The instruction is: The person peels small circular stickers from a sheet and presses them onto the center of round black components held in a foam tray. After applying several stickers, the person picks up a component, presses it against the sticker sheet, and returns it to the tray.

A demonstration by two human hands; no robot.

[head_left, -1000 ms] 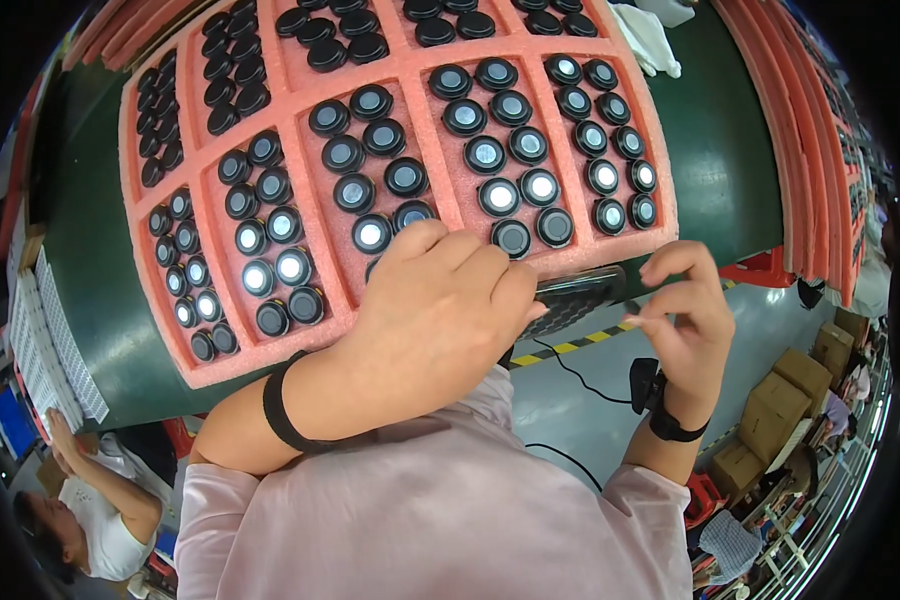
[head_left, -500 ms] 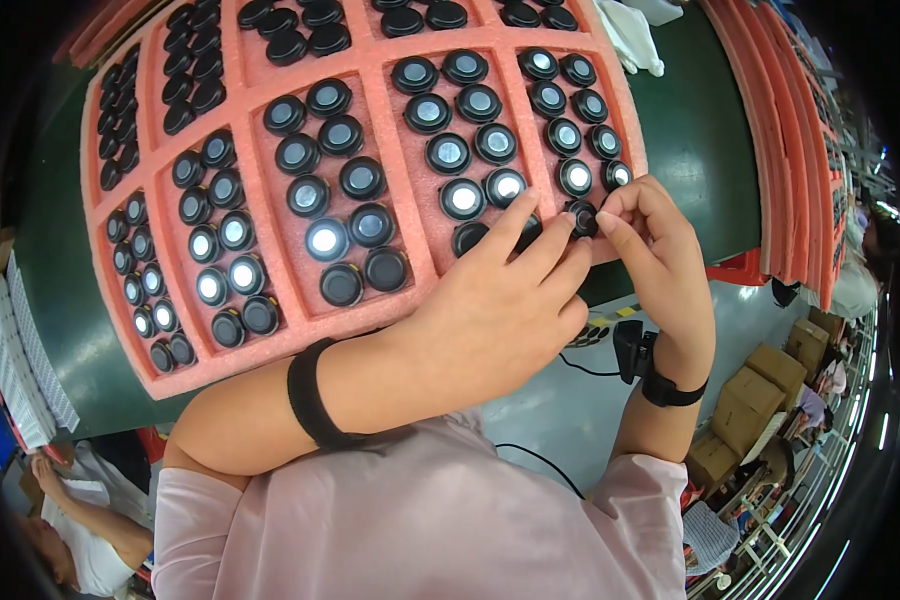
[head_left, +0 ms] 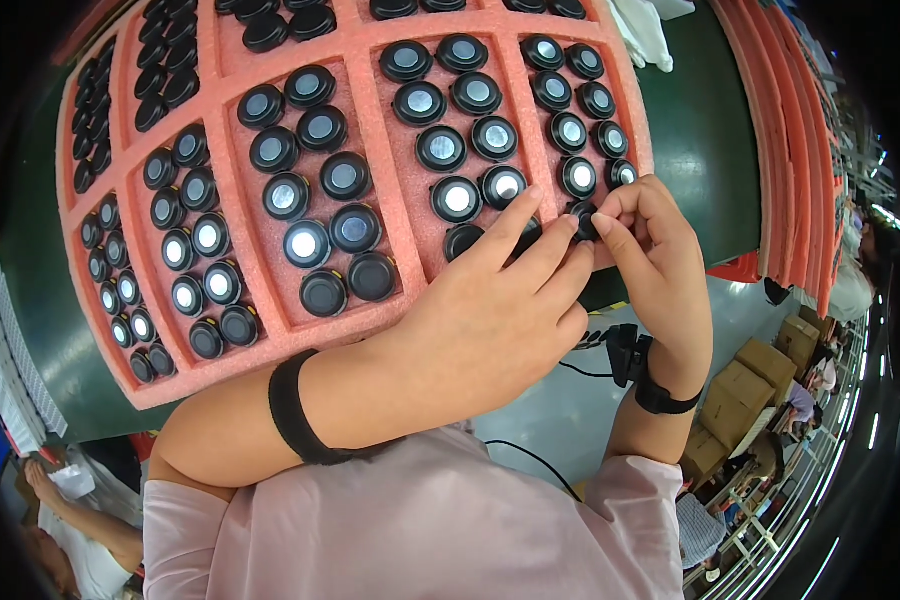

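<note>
Left hand (head_left: pixel 507 318) is spread, right hand (head_left: pixel 662 255) narrow at a black disc (head_left: pixel 586 216) (grip, facing and axis unclear).

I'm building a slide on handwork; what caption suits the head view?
Left hand and right hand close together by the near right corner of a pink tray of round black parts.
</note>
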